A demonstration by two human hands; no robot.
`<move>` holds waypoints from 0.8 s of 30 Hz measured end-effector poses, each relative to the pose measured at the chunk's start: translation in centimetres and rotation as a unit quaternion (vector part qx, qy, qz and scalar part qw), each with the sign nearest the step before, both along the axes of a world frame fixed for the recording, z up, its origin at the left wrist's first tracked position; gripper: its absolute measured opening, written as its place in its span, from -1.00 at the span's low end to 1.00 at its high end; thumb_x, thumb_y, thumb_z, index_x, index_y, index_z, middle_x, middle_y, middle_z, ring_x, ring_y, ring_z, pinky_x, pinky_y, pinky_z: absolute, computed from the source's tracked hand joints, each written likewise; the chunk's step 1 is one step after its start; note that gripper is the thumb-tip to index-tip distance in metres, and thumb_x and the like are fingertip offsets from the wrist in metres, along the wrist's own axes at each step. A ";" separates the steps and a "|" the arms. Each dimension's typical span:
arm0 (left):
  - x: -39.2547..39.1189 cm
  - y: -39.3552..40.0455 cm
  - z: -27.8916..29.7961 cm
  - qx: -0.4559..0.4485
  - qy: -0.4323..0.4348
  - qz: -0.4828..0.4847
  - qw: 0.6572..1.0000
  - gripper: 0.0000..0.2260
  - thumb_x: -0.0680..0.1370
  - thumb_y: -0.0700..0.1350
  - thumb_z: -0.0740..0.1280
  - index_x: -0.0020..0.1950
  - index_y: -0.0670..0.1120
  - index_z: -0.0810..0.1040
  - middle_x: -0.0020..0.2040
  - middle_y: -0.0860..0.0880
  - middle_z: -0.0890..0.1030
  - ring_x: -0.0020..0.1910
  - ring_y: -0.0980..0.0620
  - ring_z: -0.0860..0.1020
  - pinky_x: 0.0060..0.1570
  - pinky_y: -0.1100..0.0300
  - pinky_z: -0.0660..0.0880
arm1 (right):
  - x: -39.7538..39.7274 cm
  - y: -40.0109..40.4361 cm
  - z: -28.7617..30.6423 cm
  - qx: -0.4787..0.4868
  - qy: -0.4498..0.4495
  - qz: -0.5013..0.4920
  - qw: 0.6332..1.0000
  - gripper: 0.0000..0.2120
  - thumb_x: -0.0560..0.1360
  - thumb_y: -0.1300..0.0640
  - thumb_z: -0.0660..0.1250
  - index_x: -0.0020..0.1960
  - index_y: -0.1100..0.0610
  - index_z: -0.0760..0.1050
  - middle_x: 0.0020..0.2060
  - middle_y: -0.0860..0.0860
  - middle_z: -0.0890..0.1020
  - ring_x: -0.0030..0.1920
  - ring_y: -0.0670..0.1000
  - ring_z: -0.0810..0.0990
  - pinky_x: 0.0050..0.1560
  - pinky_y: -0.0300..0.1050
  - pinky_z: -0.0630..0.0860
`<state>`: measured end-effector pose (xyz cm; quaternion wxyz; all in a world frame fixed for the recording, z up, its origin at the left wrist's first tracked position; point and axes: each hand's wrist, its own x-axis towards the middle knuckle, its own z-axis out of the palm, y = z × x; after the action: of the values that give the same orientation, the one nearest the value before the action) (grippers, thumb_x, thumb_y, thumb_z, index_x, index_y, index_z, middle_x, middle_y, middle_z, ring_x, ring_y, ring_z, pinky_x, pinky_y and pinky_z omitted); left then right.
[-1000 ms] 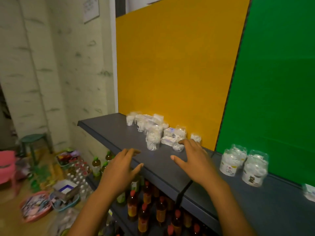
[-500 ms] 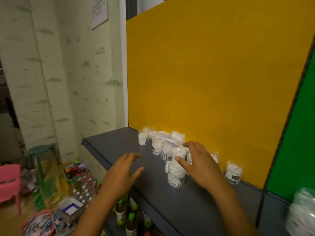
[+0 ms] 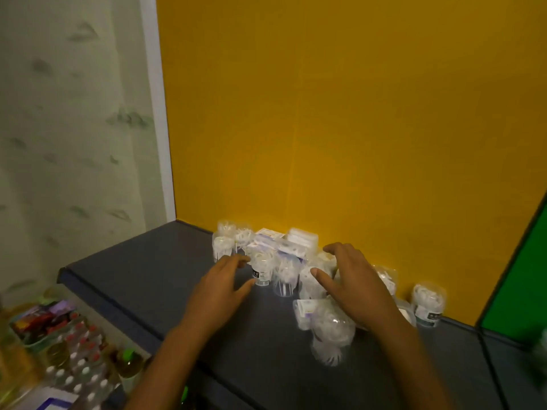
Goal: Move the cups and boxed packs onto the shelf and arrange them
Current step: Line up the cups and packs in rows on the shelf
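**Clear plastic cups crowd the grey shelf**

Clear cups [image 3: 284, 276] and boxed packs [image 3: 302, 239] sit clustered on the dark grey shelf [image 3: 148, 267] against the yellow panel [image 3: 325, 113] — one cup [image 3: 331, 329] lies tipped. The left hand [image 3: 219, 288] hovers, fingers spread, just beside a labelled cup [image 3: 262, 269]; the right hand [image 3: 352, 279] reaches over the cluster, fingers spread — contact unclear
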<state>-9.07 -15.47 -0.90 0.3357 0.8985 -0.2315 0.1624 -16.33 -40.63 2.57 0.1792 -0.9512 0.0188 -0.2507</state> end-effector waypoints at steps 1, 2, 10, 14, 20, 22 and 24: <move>1.2 0.0 0.0 -0.003 0.003 -0.012 1.000 -0.64 0.51 0.07 0.36 0.28 0.12 0.39 0.25 0.08 0.48 0.17 0.08 0.50 0.11 0.08 0.51 | 0.5 0.2 0.0 -0.004 0.003 -0.010 1.000 -0.54 0.52 -0.26 0.24 0.33 -0.08 0.31 0.28 -0.10 0.44 0.26 -0.03 0.42 0.24 -0.07 0.43; 2.4 0.0 0.0 -0.006 0.008 -0.024 1.000 -0.63 0.51 0.06 0.36 0.29 0.11 0.39 0.25 0.08 0.48 0.16 0.09 0.49 0.11 0.10 0.51 | 1.0 0.5 0.0 -0.007 0.003 -0.021 1.000 -0.53 0.52 -0.26 0.23 0.33 -0.07 0.31 0.28 -0.09 0.44 0.26 -0.03 0.42 0.24 -0.06 0.43; 9.3 -0.9 -1.7 -0.044 0.055 -0.104 0.992 -0.56 0.49 -0.02 0.41 0.32 0.05 0.36 0.26 0.00 0.45 0.19 0.03 0.48 0.15 0.06 0.49 | 4.1 4.1 0.8 -0.060 0.020 -0.055 0.996 -0.56 0.54 -0.21 0.25 0.31 -0.01 0.35 0.23 -0.04 0.48 0.24 0.02 0.45 0.18 -0.01 0.45; 10.6 -1.3 -3.1 -0.070 0.091 -0.142 0.983 -0.47 0.47 -0.05 0.44 0.38 0.01 0.32 0.27 -0.03 0.44 0.23 0.02 0.46 0.22 0.11 0.43 | 4.9 5.2 0.8 -0.070 0.027 -0.081 0.994 -0.57 0.54 -0.19 0.26 0.32 0.01 0.35 0.23 -0.02 0.48 0.25 0.03 0.43 0.16 -0.01 0.45; 11.6 -1.5 -5.1 -0.122 0.129 -0.176 0.968 -0.52 0.43 -0.03 0.49 0.29 0.03 0.39 0.11 0.03 0.56 0.04 0.09 0.54 0.12 0.01 0.53 | 5.3 6.7 0.2 -0.068 0.059 -0.102 0.991 -0.56 0.55 -0.15 0.27 0.34 0.02 0.34 0.24 0.00 0.46 0.26 0.06 0.42 0.18 0.00 0.42; 11.8 -1.6 -5.4 -0.124 0.137 -0.178 0.967 -0.53 0.43 -0.02 0.49 0.28 0.01 0.42 0.13 0.00 0.56 0.04 0.09 0.53 0.11 0.06 0.52 | 5.3 6.8 0.1 -0.076 0.069 -0.112 0.988 -0.55 0.55 -0.15 0.26 0.36 0.02 0.33 0.25 0.00 0.46 0.26 0.07 0.42 0.18 0.00 0.42; 11.9 -1.7 -5.6 -0.125 0.139 -0.183 0.965 -0.51 0.43 -0.01 0.48 0.31 -0.03 0.42 0.17 -0.01 0.55 0.06 0.10 0.52 0.11 0.12 0.50 | 5.4 6.8 0.1 -0.081 0.075 -0.121 0.986 -0.55 0.55 -0.15 0.26 0.36 0.02 0.33 0.26 0.01 0.46 0.27 0.07 0.42 0.18 0.00 0.42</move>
<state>2.86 -17.19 -6.51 0.4984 0.8055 -0.3205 -0.0004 -10.91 -33.88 2.62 0.0677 -0.9694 0.1270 -0.1987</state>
